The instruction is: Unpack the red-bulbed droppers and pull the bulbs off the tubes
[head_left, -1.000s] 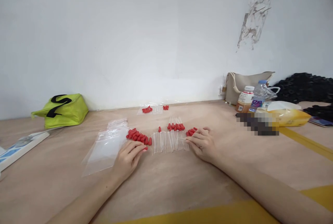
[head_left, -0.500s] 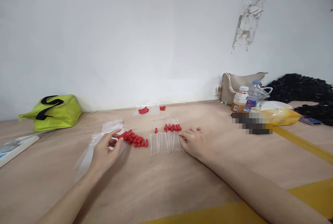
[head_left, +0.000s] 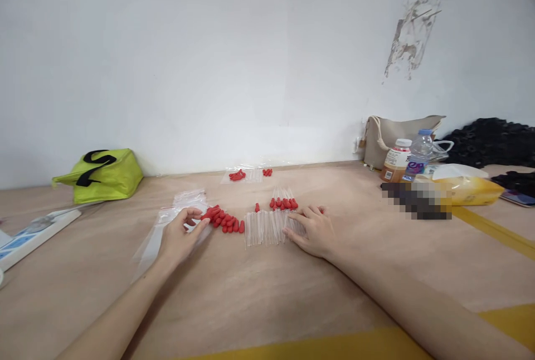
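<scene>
My left hand (head_left: 181,234) is at the left end of a pile of red rubber dropper bulbs (head_left: 228,222). Its thumb and index finger are apart, on either side of the end bulbs. My right hand (head_left: 313,232) lies with fingers spread over the right end of a row of clear dropper tubes (head_left: 263,229). A speck of red shows by its far fingers, too small to make out. Behind the row lie several tubes fitted with red bulbs (head_left: 284,203), and a single red bulb (head_left: 257,207) stands beside them.
Clear plastic bags (head_left: 152,243) lie under and beside my left hand. Farther back, another bag (head_left: 253,176) has red bulbs on it. A lime-green bag (head_left: 108,176) and a power strip (head_left: 45,232) are left; bottles (head_left: 396,162), a tissue pack (head_left: 468,190) and a beige bag (head_left: 371,151) are right.
The whole view has shifted, so things appear farther right. My right hand's fingers have come down and spread over the tubes' right end. My left hand stays by the bulb pile.
</scene>
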Available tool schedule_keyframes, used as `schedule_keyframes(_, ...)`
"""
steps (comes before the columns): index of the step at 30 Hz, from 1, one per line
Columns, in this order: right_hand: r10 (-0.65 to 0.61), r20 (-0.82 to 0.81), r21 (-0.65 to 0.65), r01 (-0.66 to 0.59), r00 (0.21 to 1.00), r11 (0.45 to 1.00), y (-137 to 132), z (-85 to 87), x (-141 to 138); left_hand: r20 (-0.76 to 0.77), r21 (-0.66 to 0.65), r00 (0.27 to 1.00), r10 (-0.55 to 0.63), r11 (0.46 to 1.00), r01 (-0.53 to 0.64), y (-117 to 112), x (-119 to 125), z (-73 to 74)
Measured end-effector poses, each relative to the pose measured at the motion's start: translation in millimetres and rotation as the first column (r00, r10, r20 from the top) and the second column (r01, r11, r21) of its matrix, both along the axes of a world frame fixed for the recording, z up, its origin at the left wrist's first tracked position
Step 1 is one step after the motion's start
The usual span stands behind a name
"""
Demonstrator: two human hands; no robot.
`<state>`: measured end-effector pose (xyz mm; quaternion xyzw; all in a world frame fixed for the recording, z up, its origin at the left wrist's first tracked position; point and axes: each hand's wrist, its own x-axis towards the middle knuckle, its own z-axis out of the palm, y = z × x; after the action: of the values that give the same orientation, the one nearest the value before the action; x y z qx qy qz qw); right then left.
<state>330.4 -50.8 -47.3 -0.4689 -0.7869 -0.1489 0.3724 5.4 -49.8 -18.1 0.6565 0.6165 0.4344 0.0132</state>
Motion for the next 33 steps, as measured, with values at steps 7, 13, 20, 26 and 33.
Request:
schedule_keyframes(7, -0.019, -0.050, 0.059, 0.022, 0.999, 0.998, 1.9, -4.7, 2.6, -0.324, -0.055, 0.944, -0.059, 0.998, 0.043, 29.9, 13.8, 28.4)
schedule_keyframes(13, 0.000, -0.059, 0.060, 0.003, 0.998, 0.998, 3.1, -7.2, 3.4, -0.461, -0.299, 0.882, -0.094, 0.953, -0.055, 71.0, 35.9, 43.6)
schedule_keyframes(20, -0.002, -0.076, 0.080, 0.009, 0.997, 0.997, 4.0, -8.8, 3.8, -0.448, -0.465, 0.879, -0.163, 0.882, -0.073, 89.4, 38.8, 35.0)
schedule_keyframes(26, 0.006, -0.074, 0.101, 0.002, 0.997, 0.995, 5.5, -9.4, 3.5, -0.437, -0.511, 0.888, -0.144, 0.852, -0.114, 94.4, 43.3, 41.2)
schedule_keyframes(33, -0.012, -0.086, 0.082, 0.019, 0.996, 0.996, 5.7, -9.2, 3.5, -0.459, -0.520, 0.880, -0.122, 0.840, -0.155, 102.4, 60.0, 40.3)
